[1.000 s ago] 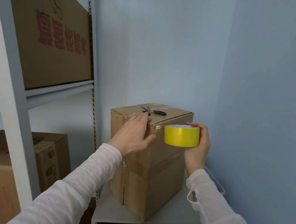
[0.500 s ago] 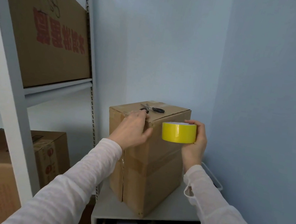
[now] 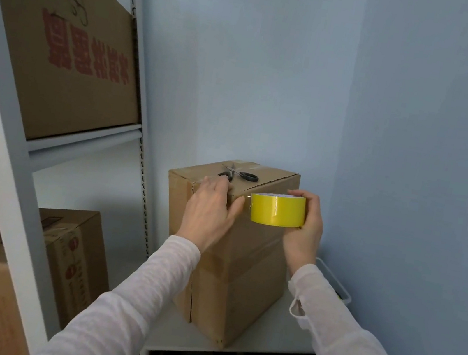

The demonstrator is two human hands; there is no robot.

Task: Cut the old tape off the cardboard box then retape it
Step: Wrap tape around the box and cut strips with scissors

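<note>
Raised slightly, glossy yellow tape roll (image 3: 277, 209) nears smooth cardboard box (image 3: 247, 259) corner.

Head view: worn on the person's head, single wide-angle camera.
Facing: forward and down, into a room corner.
Nearness: at arm's length from the cardboard box (image 3: 232, 257).

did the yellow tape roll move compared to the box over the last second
No, hardly. The right hand holds the yellow tape roll at the cardboard box top front edge, just right of the left hand, as before. The whole view shifted, not the roll.
</note>
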